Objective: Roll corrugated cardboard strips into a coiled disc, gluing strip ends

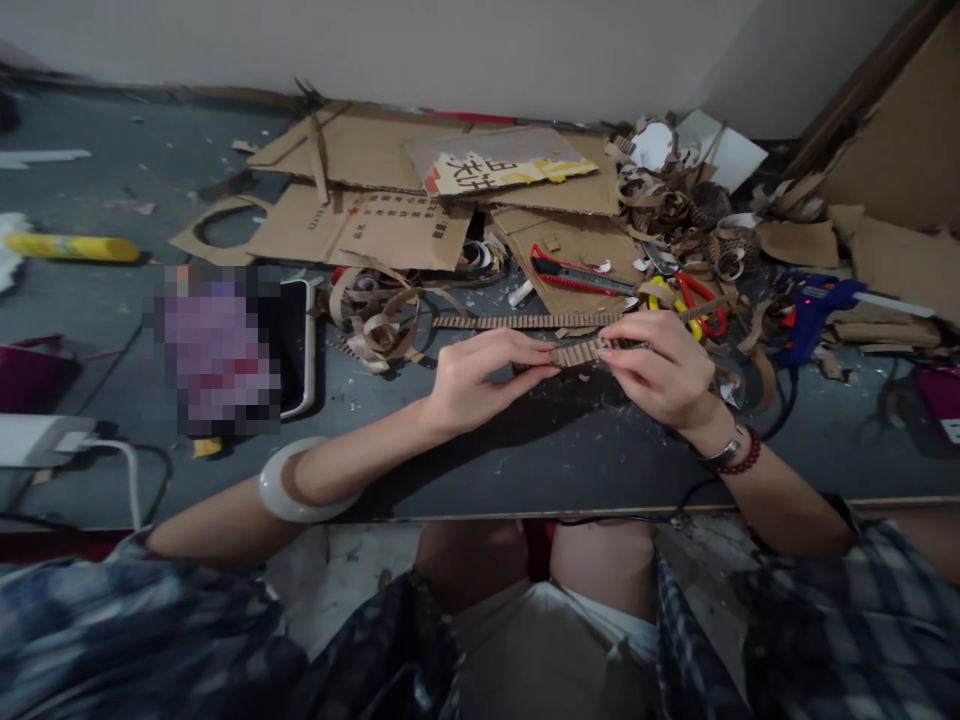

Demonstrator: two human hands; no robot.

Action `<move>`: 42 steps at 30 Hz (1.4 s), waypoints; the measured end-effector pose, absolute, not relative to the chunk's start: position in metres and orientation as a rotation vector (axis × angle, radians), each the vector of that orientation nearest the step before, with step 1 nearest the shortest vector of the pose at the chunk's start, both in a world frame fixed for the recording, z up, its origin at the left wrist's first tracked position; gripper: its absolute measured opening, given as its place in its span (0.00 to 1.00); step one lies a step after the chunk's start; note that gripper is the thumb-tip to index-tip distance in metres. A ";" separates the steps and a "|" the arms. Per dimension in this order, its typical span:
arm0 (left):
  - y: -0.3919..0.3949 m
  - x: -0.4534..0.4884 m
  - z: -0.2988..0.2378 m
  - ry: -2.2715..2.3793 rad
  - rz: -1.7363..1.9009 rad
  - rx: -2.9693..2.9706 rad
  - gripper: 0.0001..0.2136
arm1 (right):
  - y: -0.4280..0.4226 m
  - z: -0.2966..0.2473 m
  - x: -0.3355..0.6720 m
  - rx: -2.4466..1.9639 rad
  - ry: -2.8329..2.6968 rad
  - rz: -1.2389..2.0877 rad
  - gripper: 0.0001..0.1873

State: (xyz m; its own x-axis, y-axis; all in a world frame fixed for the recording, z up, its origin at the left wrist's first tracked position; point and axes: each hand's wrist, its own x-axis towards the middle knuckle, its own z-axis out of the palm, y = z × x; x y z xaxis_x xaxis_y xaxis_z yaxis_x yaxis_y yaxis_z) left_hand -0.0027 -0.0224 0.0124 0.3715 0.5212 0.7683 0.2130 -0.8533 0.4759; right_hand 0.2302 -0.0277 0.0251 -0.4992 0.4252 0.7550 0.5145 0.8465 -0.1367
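Between my two hands is a short corrugated cardboard strip (576, 353), its ridges facing up. My left hand (480, 380) pinches its left end with thumb and fingertips. At the other end, my right hand (660, 368) pinches the strip and hides part of it. Just behind my fingers a longer corrugated strip (517, 322) lies on the grey table (480, 460), running left to right. A red box cutter (577, 272) rests farther back on cardboard. Right of my right hand stands a blue glue gun (814, 305) with a white glue stick in its back.
Cardboard sheets (360, 222) cover the back of the table. Curled cardboard strips (379, 325) lie left of centre, with more scraps (712, 215) heaped at the back right. A phone (298, 350), a yellow tube (71, 247) and a white power plug (45, 440) are on the left.
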 end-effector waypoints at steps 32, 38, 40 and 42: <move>-0.023 -0.004 0.018 0.693 1.438 2.495 0.04 | -0.025 0.020 0.228 -0.656 -2.214 -0.163 0.14; -0.023 -0.004 0.018 0.721 1.425 2.484 0.03 | -0.023 0.021 0.227 -0.710 -2.223 -0.137 0.17; -0.023 -0.004 0.017 0.706 1.421 2.474 0.03 | -0.024 0.025 0.229 -0.726 -2.189 -0.188 0.18; -0.024 -0.004 0.016 0.662 1.419 2.463 0.02 | -0.025 0.031 0.234 -0.761 -2.097 -0.280 0.18</move>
State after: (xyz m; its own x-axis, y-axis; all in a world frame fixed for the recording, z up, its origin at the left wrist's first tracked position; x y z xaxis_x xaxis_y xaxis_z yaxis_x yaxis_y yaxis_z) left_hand -0.0043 -0.0238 0.0163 0.4316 0.4856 0.7602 0.2701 -0.8736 0.4047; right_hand 0.2339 -0.0247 0.0308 -0.4405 0.4169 0.7951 0.6109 0.7882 -0.0748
